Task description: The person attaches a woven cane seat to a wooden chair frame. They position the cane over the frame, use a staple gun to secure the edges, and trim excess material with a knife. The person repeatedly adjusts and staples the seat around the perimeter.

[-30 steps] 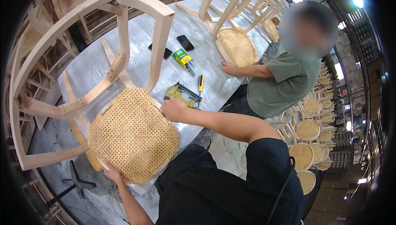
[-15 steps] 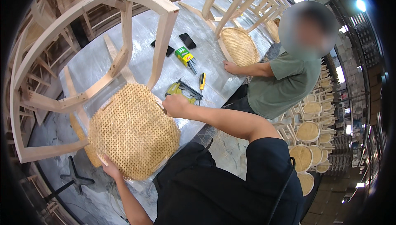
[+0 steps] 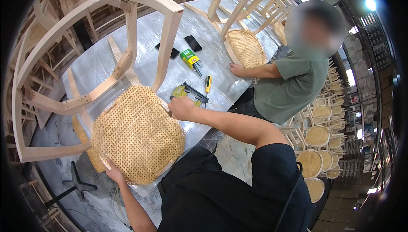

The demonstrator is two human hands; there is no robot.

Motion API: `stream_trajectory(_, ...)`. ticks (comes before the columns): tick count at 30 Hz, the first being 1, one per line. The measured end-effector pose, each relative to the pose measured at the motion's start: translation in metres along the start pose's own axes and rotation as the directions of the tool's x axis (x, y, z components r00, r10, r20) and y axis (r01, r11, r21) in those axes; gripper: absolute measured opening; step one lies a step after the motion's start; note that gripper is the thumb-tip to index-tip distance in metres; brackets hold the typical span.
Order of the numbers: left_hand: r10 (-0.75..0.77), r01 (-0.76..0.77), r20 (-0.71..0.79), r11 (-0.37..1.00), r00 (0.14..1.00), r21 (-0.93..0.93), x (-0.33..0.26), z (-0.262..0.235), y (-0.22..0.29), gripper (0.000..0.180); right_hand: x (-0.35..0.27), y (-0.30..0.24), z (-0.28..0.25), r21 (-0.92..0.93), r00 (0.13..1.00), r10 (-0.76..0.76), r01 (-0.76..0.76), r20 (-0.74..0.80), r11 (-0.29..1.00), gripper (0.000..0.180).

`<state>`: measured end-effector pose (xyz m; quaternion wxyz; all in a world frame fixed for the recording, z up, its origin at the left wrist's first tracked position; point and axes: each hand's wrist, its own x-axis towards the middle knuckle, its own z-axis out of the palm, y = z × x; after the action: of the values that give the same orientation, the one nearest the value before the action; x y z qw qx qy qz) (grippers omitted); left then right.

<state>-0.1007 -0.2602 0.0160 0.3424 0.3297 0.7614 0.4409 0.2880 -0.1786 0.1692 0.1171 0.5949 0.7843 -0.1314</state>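
- Far left: bare wooden chair frames (image 3: 40,28) crowd the room behind the table.
- Lower left: black star-footed stand (image 3: 79,185) on grey marbled ground.
- Left: my chair frame (image 3: 77,103), pale wood, lies tipped over, its curved rail toward the upper left.
- My left hand (image 3: 115,173): clamped on the lower-left rim of the woven seat (image 3: 138,138). Seat lies in front of me, right of the chair's rails, near the table's edge.
- Table (image 3: 146,32): grey, glossy, streaked with reflections.
- My right hand (image 3: 182,108): fingers curled together at the seat's right edge; cannot tell what they close on. Olive staple gun (image 3: 180,91) just beyond.
- Centre tabletop: two dark phones (image 3: 193,43), green-and-yellow box (image 3: 188,57) with grey strips poking out, yellow-and-black screwdriver (image 3: 208,84).
- Right: co-worker's hand (image 3: 239,69) at another cane seat (image 3: 245,45); green shirt (image 3: 293,89).
- Far right: rows of round-seated chairs (image 3: 316,134) fill the floor; bright lamp (image 3: 370,5) overhead.
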Motion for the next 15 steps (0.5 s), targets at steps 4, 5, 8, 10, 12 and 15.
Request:
stream_trajectory(4,-0.025,0.026,0.01,0.996,1.0,-0.08,0.0,0.001,-0.008,0.053,0.002,-0.001,-0.001,-0.024,0.998,0.031,-0.029,0.055,0.999,0.019)
stream_trajectory(5,-0.029,0.031,0.025,0.995,0.999,-0.091,0.003,0.005,-0.013,0.05,0.006,0.0,-0.003,-0.036,0.991,0.07,-0.066,0.111,0.997,0.018)
stream_trajectory(8,-0.093,0.112,-0.091,0.966,0.991,0.233,0.011,-0.005,-0.02,0.052,0.007,0.007,-0.007,-0.006,0.994,0.029,-0.028,0.107,1.0,0.022)
stream_trajectory(10,-0.044,0.059,-0.089,0.982,0.995,0.178,0.012,-0.013,-0.025,0.049,-0.004,0.007,-0.01,0.069,1.0,0.029,-0.028,-0.01,0.997,0.024)
stream_trajectory(12,-0.041,0.046,-0.084,0.997,0.996,0.064,0.014,-0.014,-0.025,0.051,-0.013,0.008,-0.005,0.097,0.996,0.043,-0.035,-0.076,0.995,0.027)
stream_trajectory(15,-0.014,0.019,-0.069,0.996,0.997,0.084,0.008,-0.003,-0.017,0.055,-0.022,0.011,-0.005,0.067,0.998,0.046,-0.043,-0.038,0.997,0.027)
